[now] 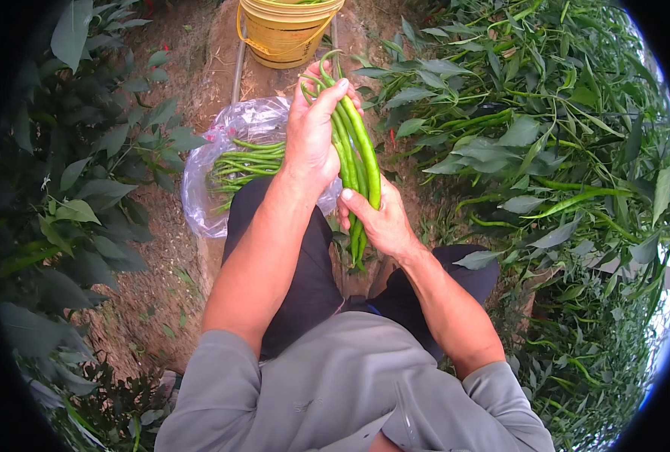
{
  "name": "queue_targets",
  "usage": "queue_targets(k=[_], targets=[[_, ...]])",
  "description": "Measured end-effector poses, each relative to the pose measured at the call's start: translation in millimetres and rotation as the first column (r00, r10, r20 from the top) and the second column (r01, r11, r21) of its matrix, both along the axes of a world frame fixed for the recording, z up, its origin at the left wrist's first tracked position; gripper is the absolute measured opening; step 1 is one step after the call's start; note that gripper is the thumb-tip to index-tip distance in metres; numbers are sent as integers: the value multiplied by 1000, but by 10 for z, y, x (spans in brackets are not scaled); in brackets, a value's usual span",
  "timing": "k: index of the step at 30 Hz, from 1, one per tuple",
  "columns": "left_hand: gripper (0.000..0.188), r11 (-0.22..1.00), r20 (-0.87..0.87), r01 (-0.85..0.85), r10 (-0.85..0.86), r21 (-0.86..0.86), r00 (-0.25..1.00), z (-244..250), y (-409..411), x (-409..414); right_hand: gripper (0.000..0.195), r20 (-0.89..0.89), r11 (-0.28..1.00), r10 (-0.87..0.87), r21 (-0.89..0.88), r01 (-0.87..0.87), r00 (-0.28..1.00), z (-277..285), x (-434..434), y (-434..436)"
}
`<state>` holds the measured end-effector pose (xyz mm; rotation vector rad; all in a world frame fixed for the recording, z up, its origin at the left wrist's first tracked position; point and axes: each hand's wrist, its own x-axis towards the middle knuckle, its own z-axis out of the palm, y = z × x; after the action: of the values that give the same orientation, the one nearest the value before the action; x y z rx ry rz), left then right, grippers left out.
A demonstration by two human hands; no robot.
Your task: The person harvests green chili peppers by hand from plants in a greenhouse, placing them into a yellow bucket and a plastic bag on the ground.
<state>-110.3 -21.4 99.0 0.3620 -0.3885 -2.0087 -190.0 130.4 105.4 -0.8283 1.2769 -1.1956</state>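
Observation:
A bunch of several long green chili peppers (355,147) lies lengthwise between my hands. My left hand (318,118) grips the upper end, near the curved stems, with its thumb across them. Lower down, my right hand (380,217) closes around the bunch with the thumb in front, and the tips hang below it. Behind my left forearm, a clear plastic bag (199,195) lies open around more green peppers (250,164), partly hidden by my arm and knee.
A yellow plastic bucket (289,34) with a handle stands ahead on the path, with green peppers at its top. Metal rails (238,73) run along the soil. Leafy pepper plants crowd both sides, with green peppers (583,198) hanging on the right.

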Motion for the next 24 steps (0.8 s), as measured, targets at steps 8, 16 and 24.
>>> queue_targets(k=[8, 16, 24], targets=[[51, 967, 376, 254, -248, 35, 893, 64, 373, 69, 15, -147, 1000, -24, -1, 24, 989, -28, -1, -24], [54, 989, 196, 28, -56, 144, 979, 99, 245, 121, 38, -223, 995, 91, 68, -78, 970, 138, -14, -100], [52, 981, 256, 140, -170, 132, 952, 77, 204, 54, 46, -769, 988, 147, 86, -126, 622, 224, -185, -386]])
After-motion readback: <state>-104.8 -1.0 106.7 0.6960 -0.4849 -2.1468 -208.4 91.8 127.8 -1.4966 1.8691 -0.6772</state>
